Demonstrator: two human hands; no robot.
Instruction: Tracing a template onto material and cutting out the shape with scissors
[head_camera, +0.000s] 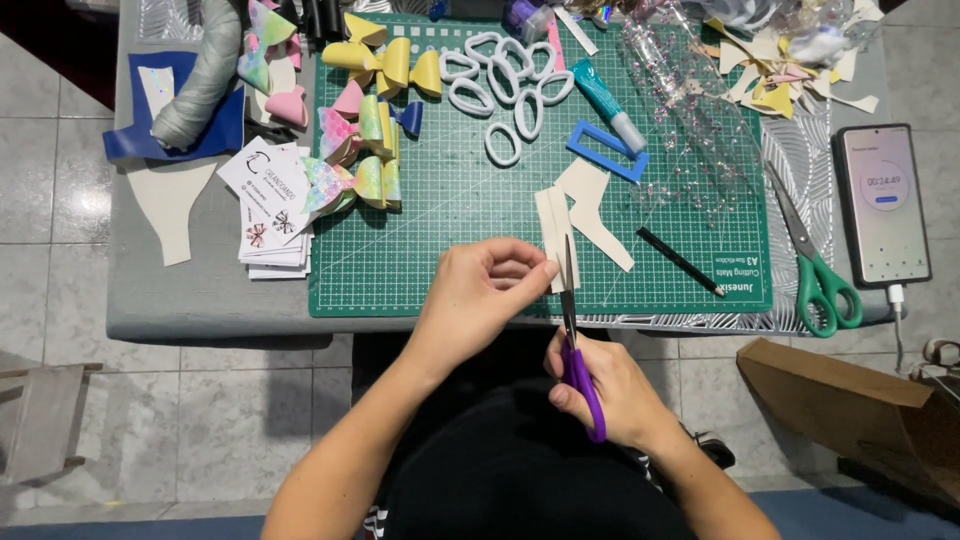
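The left hand (480, 290) pinches a cream strip (553, 235) at its fingertips; just right of it, the right hand (600, 385) grips purple scissors (575, 340), blades against the strip, over the bench (200, 290) edge.

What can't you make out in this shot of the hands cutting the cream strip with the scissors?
Head view:
- Left hand: fingertips curl under, hiding its grip on the cream strip.
- Purple scissors: the right hand covers the handle loops.
- Brown cardboard box: cut off by the right edge.
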